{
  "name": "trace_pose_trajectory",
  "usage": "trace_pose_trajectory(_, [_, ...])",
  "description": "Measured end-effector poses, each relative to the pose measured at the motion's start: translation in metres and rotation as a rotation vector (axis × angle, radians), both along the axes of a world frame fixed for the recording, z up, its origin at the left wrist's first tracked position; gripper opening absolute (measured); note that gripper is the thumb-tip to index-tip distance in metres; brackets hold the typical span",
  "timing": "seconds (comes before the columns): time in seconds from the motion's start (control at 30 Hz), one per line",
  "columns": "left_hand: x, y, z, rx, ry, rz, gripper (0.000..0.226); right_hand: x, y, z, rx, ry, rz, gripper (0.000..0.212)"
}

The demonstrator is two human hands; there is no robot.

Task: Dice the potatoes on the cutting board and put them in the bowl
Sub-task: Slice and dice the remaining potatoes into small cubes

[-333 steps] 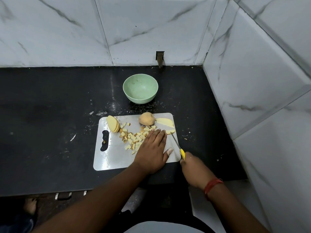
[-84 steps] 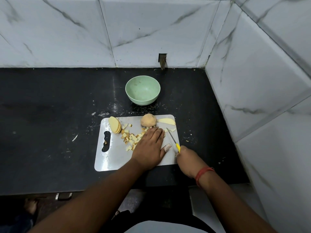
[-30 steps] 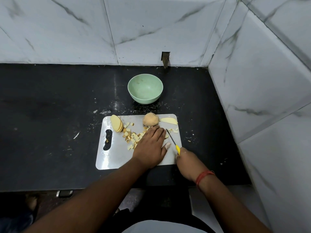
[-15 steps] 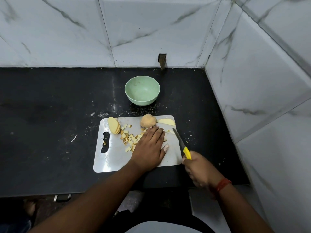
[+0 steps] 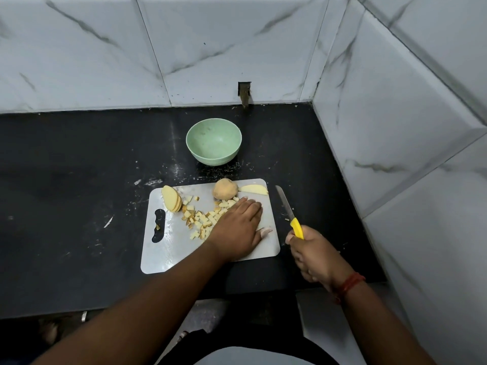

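Observation:
A white cutting board [image 5: 168, 248] lies on the black counter. On it are a whole potato [image 5: 224, 189], a stack of slices [image 5: 171, 198] at the far left, one long slice [image 5: 253, 189] at the far right, and several diced pieces [image 5: 203, 219]. My left hand [image 5: 238, 227] lies flat on the board with straight fingers, over the right side of the diced pile. My right hand [image 5: 315, 255] grips a yellow-handled knife [image 5: 288, 212], held off the board's right edge, blade pointing away. The green bowl [image 5: 214, 141] stands empty behind the board.
The black counter [image 5: 79, 193] carries small white scraps around the board. Marble-tiled walls close the back and the right side [image 5: 395, 127]. The counter's front edge runs just below the board.
My right hand has drawn the knife away from the potato pieces to the right, off the board. My left hand stays flat on the diced pile.

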State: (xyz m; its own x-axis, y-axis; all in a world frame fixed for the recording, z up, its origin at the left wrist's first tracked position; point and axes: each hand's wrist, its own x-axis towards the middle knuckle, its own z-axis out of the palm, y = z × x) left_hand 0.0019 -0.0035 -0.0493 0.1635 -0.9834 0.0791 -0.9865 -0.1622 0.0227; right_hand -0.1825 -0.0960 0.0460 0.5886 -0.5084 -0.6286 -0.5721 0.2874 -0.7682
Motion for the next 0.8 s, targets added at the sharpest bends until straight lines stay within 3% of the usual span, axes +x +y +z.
trace_pose_trajectory(0.2, [0.003, 0.001, 0.008, -0.109, -0.011, 0.057, 0.064, 0.009, -0.009, -0.011, -0.141, 0.120, 0.084, 0.012])
trace_pose_trajectory(0.37, [0.006, -0.022, 0.015, 0.074, -0.064, 0.139, 0.077, 0.038, -0.029, -0.019, -0.494, 0.292, 0.307, 0.014])
trace_pose_trajectory(0.53, [0.007, -0.021, 0.014, 0.087, -0.103, 0.140, 0.080, 0.057, -0.034, -0.017, -0.560, 0.450, 0.454, 0.017])
trace_pose_trajectory(0.8, [0.013, -0.026, 0.022, 0.059, 0.006, 0.102, 0.069, 0.069, -0.035, -0.025, -0.573, 0.474, 0.414, 0.010])
